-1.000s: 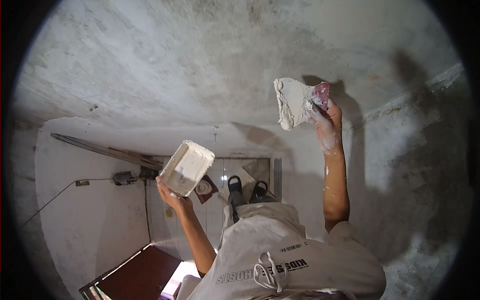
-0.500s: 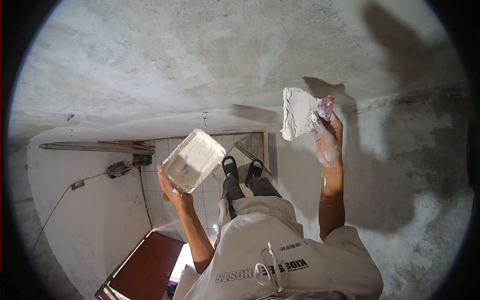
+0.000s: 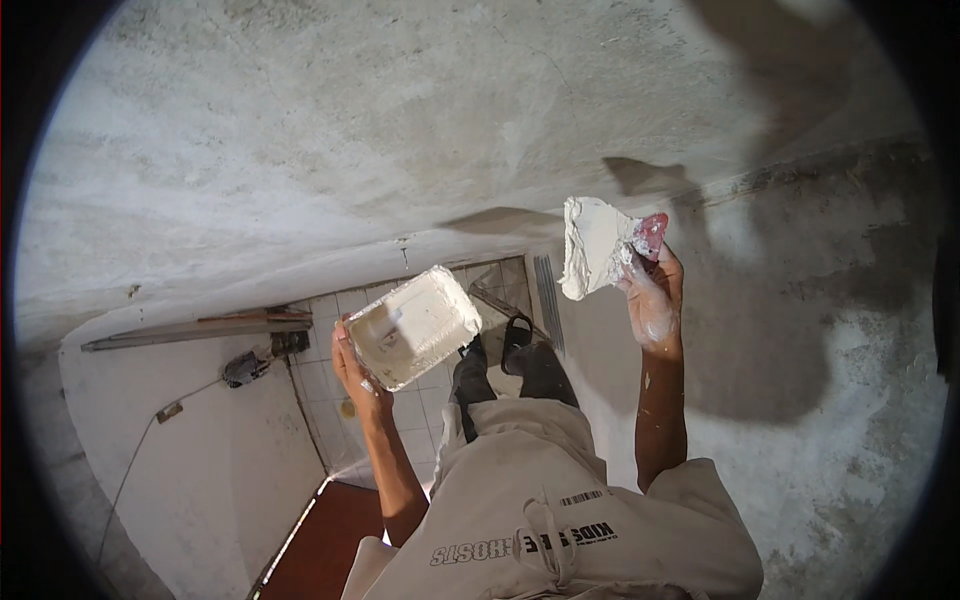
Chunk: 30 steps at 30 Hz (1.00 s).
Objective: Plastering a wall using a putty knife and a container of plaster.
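Note:
My right hand (image 3: 655, 300) is closed on the red handle of a putty knife (image 3: 600, 245), held up at the right in front of the wall. White putty coats its wide blade, with a thick ridge along the far-left edge. In my left hand (image 3: 362, 378) is a rectangular tub (image 3: 412, 330), gripped by its left side and tilted so that its inside shows. Putty is smeared over the tub's walls and caked on its right rim. The knife and the tub are well apart. White smears mark my right thumb and wrist.
A rough grey plastered wall (image 3: 330, 130) spans the front, meeting another wall (image 3: 790, 380) at the right. Below are floor tiles (image 3: 405, 415) and my sandalled feet (image 3: 517, 332). Long strips (image 3: 200, 330) lie at the left, near a cable (image 3: 135, 480) and a brown panel (image 3: 325, 540).
The tub in my left hand has shifted right, toward my feet. My right hand and the loaded putty knife have dropped slightly in the picture. Both grips stay the same.

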{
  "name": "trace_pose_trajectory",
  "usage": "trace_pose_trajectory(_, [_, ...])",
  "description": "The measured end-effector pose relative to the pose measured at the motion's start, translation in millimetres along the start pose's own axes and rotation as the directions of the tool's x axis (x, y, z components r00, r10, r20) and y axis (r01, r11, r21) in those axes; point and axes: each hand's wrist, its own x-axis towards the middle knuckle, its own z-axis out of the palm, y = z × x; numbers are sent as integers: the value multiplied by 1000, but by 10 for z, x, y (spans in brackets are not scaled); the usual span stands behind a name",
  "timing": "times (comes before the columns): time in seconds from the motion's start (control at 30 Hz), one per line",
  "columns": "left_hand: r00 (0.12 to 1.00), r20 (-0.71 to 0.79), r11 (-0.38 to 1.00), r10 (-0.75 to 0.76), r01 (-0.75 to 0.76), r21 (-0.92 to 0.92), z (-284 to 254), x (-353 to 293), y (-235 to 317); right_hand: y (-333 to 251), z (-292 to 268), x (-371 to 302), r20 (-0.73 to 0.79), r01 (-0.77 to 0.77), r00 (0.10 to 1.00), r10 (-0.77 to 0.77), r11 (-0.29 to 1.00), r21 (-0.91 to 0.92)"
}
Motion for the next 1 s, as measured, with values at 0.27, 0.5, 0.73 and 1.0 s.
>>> trace_pose_trajectory(0.27, [1000, -19, 999, 19, -18, 37, 68, -41, 47, 203, -76, -148, -161, -131, 979, 126, 991, -19])
trace_pose_trajectory(0.5, [1000, 26, 1000, -16, 15, 15, -38, -23, -19, 171, 76, -138, -44, -90, 995, 90, 996, 3])
trace_pose_trajectory(0.73, [997, 55, 999, -49, 49, 6, 31, -23, 23, 288, -17, -270, -44, -60, 997, 60, 998, -4])
trace_pose_trajectory(1.0, [996, 55, 997, -67, 65, 28, 86, -30, 133, 354, -40, -312, -106, -22, 994, 32, 995, 98])
